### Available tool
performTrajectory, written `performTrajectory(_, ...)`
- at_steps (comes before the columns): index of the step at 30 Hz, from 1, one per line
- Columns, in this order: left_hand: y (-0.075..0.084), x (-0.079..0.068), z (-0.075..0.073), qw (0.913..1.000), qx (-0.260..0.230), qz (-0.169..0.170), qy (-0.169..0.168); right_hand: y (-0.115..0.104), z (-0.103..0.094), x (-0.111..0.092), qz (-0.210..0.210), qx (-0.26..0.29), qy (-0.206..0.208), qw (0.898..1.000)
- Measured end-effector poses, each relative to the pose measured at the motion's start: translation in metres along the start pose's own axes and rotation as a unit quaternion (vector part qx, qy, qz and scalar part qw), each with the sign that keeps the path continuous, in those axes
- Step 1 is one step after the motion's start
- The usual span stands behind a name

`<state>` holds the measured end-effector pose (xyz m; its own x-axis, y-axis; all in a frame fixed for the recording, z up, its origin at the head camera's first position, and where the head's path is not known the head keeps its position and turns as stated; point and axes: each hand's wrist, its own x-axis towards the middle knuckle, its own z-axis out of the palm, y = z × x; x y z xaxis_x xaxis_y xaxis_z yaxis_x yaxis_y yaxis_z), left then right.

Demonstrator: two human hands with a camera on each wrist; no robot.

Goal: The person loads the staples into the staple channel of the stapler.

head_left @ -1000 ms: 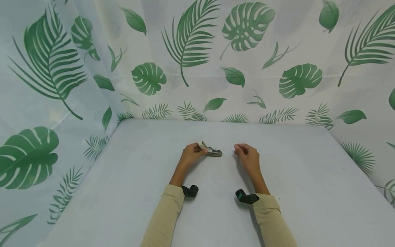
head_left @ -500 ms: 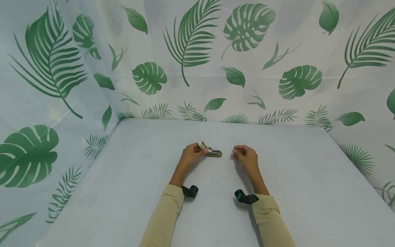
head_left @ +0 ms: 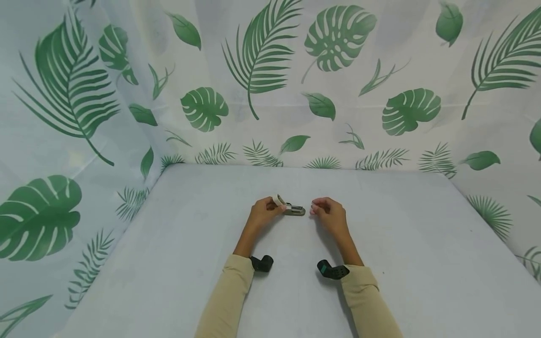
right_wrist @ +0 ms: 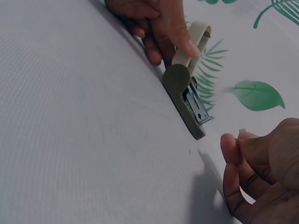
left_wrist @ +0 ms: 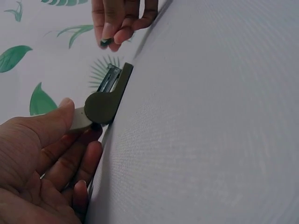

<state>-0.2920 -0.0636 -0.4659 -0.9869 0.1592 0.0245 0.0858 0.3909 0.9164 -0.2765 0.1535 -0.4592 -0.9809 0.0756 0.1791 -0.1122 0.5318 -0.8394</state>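
A small stapler (head_left: 294,211) with an olive base and a cream top arm lies opened out on the table. Its cream arm (right_wrist: 198,35) is swung back, baring the metal staple rail (right_wrist: 198,105). My left hand (head_left: 263,213) grips that cream arm between thumb and fingers. Just beyond the stapler's front end, my right hand (head_left: 331,216) pinches a tiny shiny piece (left_wrist: 106,42) at its fingertips, dark in the left wrist view. Most of this piece is hidden by the fingers, and I cannot tell what it is.
The white-covered table (head_left: 190,263) stretches out on all sides of the hands. Behind it and at both sides hangs a white curtain (head_left: 279,117) printed with green leaves. A black wrist camera (head_left: 263,264) sits at each sleeve cuff.
My right hand has moved left, closer to the front end of the stapler, still pinching with its fingertips. My left hand and the stapler have stayed almost in place.
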Motion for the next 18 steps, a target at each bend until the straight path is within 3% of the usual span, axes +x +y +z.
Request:
performTrajectory(9,0.003,-0.001,-0.001,1.0,0.001,0.005,-0.002,-0.004,0.004,0.002,-0.016,-0.019,0.016,1.0)
performTrajectory(18,0.003,0.0,-0.001,0.9999,0.01,0.001,-0.002,-0.012,0.01,0.004,-0.025,-0.018,-0.011,0.999)
